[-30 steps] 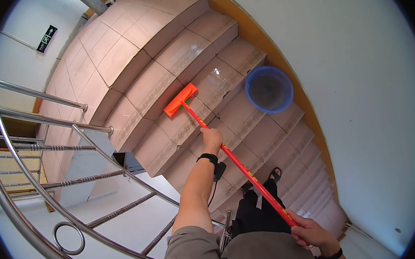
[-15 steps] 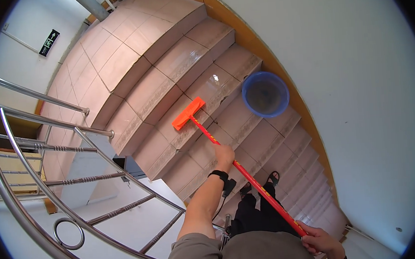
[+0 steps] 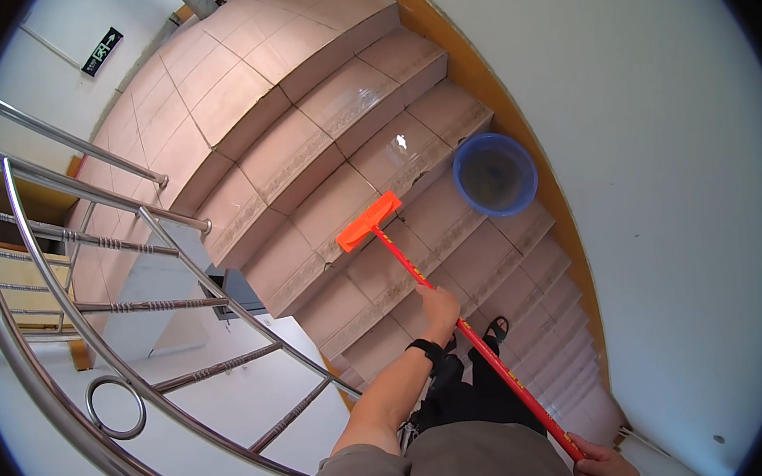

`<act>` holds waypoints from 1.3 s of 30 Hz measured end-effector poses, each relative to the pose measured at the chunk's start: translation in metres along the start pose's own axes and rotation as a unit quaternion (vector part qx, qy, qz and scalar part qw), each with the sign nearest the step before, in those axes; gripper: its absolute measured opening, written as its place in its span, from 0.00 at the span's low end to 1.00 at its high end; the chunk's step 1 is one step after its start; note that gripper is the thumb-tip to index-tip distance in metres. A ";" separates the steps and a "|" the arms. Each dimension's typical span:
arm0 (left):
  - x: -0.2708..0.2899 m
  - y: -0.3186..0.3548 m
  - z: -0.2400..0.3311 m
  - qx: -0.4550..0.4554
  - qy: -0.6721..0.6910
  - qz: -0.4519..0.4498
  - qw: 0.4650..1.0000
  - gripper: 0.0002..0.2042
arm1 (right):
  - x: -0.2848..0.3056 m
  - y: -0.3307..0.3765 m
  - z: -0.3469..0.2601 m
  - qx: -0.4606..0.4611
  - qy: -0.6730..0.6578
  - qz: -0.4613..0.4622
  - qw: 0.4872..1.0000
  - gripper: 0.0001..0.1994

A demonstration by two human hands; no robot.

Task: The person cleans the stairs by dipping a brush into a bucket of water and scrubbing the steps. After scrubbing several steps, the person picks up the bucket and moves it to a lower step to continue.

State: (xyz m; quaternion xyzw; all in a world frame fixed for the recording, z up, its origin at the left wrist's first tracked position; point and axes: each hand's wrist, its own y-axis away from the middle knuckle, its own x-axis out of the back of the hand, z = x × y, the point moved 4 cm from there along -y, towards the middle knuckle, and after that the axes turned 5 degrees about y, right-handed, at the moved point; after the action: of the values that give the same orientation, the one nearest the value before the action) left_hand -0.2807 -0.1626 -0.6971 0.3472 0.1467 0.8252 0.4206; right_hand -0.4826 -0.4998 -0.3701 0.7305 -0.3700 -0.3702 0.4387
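Observation:
A long-handled floor brush with an orange head (image 3: 369,221) and a red pole (image 3: 523,392) lies diagonally across my view. Its head rests at the front edge of a pink tiled step (image 3: 335,201). My left hand (image 3: 441,312) is wrapped around the pole partway down from the head, with that arm stretched forward. Near the pole's other end, close to my body at the lower right, my right hand (image 3: 605,465) is closed on it. To the right of the brush head stands a blue basin (image 3: 495,175) holding murky water.
Wet shine shows on an upper step (image 3: 402,142). A curved metal railing (image 3: 56,295) runs along the left, with a drop beyond it. The white wall (image 3: 655,190) borders the stairs on the right. My sandalled foot (image 3: 497,329) stands on a lower step.
The brush head has come back toward me and slightly right, down to the step's edge. My left hand has moved right and nearer with the pole. Both hands keep their grip.

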 end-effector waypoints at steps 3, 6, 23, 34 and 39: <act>0.001 -0.022 0.009 0.000 -0.013 -0.020 1.000 0.26 | 0.000 -0.015 -0.002 0.019 0.005 0.001 1.000 0.33; 0.011 -0.048 0.016 0.005 -0.032 -0.003 0.999 0.26 | 0.002 -0.035 -0.017 -0.017 -0.003 -0.007 1.000 0.35; 0.035 -0.144 0.043 0.009 -0.051 0.031 0.998 0.23 | -0.026 -0.095 -0.070 0.003 -0.018 -0.059 0.998 0.38; 0.030 -0.019 -0.030 0.019 0.012 0.024 0.999 0.30 | -0.006 -0.018 0.002 0.000 0.038 -0.008 0.999 0.32; 0.031 -0.023 -0.051 0.027 0.023 0.040 0.999 0.32 | -0.005 -0.016 -0.005 0.000 0.054 -0.021 0.998 0.32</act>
State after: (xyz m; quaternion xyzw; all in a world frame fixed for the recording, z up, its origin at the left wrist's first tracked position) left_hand -0.3151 -0.1221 -0.7318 0.3451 0.1643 0.8448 0.3744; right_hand -0.4775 -0.4887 -0.3819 0.7571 -0.3307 -0.3389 0.4501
